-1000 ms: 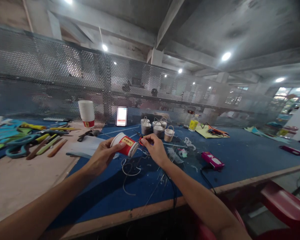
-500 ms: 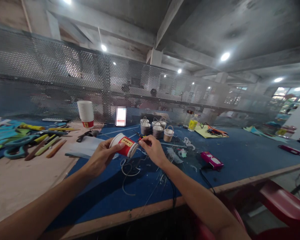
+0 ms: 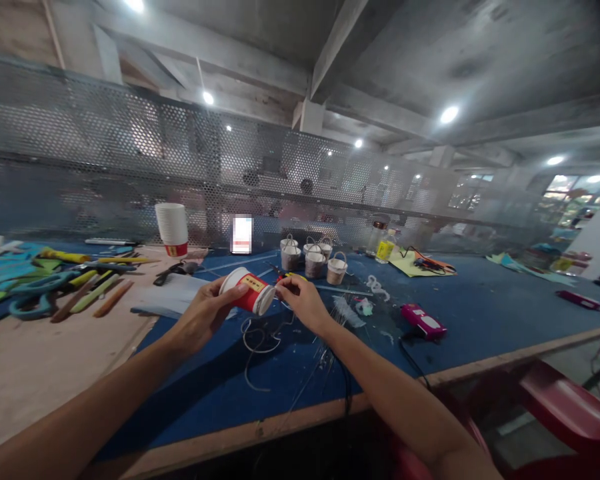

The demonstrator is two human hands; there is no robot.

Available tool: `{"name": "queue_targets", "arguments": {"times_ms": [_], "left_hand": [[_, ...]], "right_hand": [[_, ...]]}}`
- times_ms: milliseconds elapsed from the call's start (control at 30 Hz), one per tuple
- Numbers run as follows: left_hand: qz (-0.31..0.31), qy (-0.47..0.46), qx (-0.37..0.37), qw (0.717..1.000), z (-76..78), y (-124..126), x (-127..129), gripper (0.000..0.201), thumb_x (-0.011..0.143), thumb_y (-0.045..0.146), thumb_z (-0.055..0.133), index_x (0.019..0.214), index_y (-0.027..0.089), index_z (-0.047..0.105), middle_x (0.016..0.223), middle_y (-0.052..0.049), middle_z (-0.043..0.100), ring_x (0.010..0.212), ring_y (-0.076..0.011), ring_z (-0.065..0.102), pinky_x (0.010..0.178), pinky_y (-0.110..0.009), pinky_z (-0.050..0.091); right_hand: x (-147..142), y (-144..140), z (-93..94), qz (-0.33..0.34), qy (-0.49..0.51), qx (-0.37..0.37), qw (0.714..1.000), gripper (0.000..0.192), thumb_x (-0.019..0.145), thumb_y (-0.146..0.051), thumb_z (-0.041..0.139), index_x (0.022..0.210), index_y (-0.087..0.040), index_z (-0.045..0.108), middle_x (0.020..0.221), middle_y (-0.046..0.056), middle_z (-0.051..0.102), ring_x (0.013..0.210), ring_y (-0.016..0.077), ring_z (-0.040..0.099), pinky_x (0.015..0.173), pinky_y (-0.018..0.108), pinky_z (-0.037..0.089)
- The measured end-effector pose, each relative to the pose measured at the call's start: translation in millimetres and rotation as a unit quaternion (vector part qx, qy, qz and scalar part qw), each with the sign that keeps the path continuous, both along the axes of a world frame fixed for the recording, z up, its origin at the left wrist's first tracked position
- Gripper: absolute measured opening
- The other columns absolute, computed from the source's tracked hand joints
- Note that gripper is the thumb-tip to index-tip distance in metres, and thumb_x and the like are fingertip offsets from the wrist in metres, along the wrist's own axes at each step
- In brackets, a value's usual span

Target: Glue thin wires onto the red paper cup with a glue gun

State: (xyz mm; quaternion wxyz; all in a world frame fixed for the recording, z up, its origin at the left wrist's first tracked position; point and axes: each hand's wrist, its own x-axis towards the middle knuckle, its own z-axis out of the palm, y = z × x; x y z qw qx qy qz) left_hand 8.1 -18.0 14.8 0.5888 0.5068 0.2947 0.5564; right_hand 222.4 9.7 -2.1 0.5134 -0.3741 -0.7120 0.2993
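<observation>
My left hand (image 3: pixel 210 307) is closed around a red and white paper cup (image 3: pixel 255 287), thumb on its yellow label. The cup lies tilted on its side in the air, its base toward the right. Close by the base, my right hand (image 3: pixel 303 300) pinches thumb and fingers together on a thin pale cord (image 3: pixel 263 348). Loops of this cord hang and lie below the cup, over the blue tabletop. The very tip of the pinch is small and partly hidden by the fingers.
Several small cups with handles (image 3: pixel 314 265) stand beyond my hands, near pliers (image 3: pixel 280 272). At left are a paper cup stack (image 3: pixel 171 227), blue scissors (image 3: pixel 43 293) and coloured sticks. A magenta device (image 3: pixel 423 321), bottles (image 3: pixel 386 247) and yellow paper (image 3: pixel 415 265) lie right. A mesh screen (image 3: pixel 260 160) rises behind.
My right fingers have shifted very slightly at the cup's base, and the cup has turned a little. My left hand keeps its grip in nearly the same place.
</observation>
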Motion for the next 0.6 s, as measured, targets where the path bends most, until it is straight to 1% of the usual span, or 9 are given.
{"name": "queue_targets", "arguments": {"times_ms": [100,167,300,400,500,600], "left_hand": [[0.002,0.001,0.007,1.000,0.1,1,0,0.024,0.076,0.029,0.085,0.097,0.018,0.079,0.089,-0.004,0.077,0.077,-0.0136,0.068,0.072,-0.019,0.054],[0.014,0.004,0.012,1.000,0.9,1,0,0.026,0.074,0.030,0.086,0.096,0.017,0.079,0.089,-0.005,0.077,0.076,-0.0146,0.068,0.072,-0.020,0.054],[0.045,0.024,0.026,0.998,2.9,0,1,0.031,0.069,0.034,0.089,0.094,0.017,0.080,0.086,-0.005,0.077,0.072,-0.0169,0.068,0.066,-0.023,0.054],[0.046,0.035,0.032,0.998,3.5,-1,1,0.030,0.070,0.035,0.088,0.094,0.018,0.080,0.085,-0.004,0.078,0.072,-0.0173,0.067,0.067,-0.024,0.053],[0.031,0.046,0.040,0.998,3.9,-2,0,0.025,0.074,0.035,0.085,0.093,0.021,0.081,0.087,-0.004,0.078,0.078,-0.0190,0.068,0.074,-0.026,0.054],[0.025,0.063,0.039,0.997,4.3,-2,0,0.023,0.074,0.033,0.085,0.094,0.022,0.080,0.090,-0.004,0.079,0.081,-0.0198,0.069,0.076,-0.027,0.053]], "right_hand": [[1,-2,1.7,0.000,-0.002,0.012,1.000,0.016,0.090,-0.035,0.062,0.087,-0.020,0.067,0.081,0.001,0.068,0.075,0.0162,0.064,0.072,0.027,0.049],[1,-6,3.9,-0.006,-0.012,0.026,1.000,0.015,0.091,-0.033,0.061,0.089,-0.020,0.068,0.083,0.001,0.069,0.076,0.0164,0.064,0.073,0.027,0.050],[-1,-13,7.7,-0.028,-0.034,0.067,0.997,0.012,0.091,-0.028,0.060,0.094,-0.020,0.068,0.093,0.003,0.071,0.085,0.0172,0.066,0.080,0.029,0.052],[-2,-16,8.0,-0.043,-0.053,0.107,0.992,0.009,0.089,-0.027,0.063,0.095,-0.020,0.067,0.094,0.003,0.071,0.088,0.0180,0.067,0.082,0.029,0.052],[-2,-16,6.9,-0.073,-0.084,0.157,0.981,0.006,0.090,-0.026,0.065,0.093,-0.021,0.067,0.092,0.003,0.070,0.085,0.0180,0.066,0.081,0.030,0.050],[1,-16,6.7,-0.117,-0.144,0.215,0.959,0.004,0.091,-0.022,0.064,0.094,-0.021,0.067,0.092,0.003,0.070,0.089,0.0190,0.065,0.087,0.033,0.045]]}}
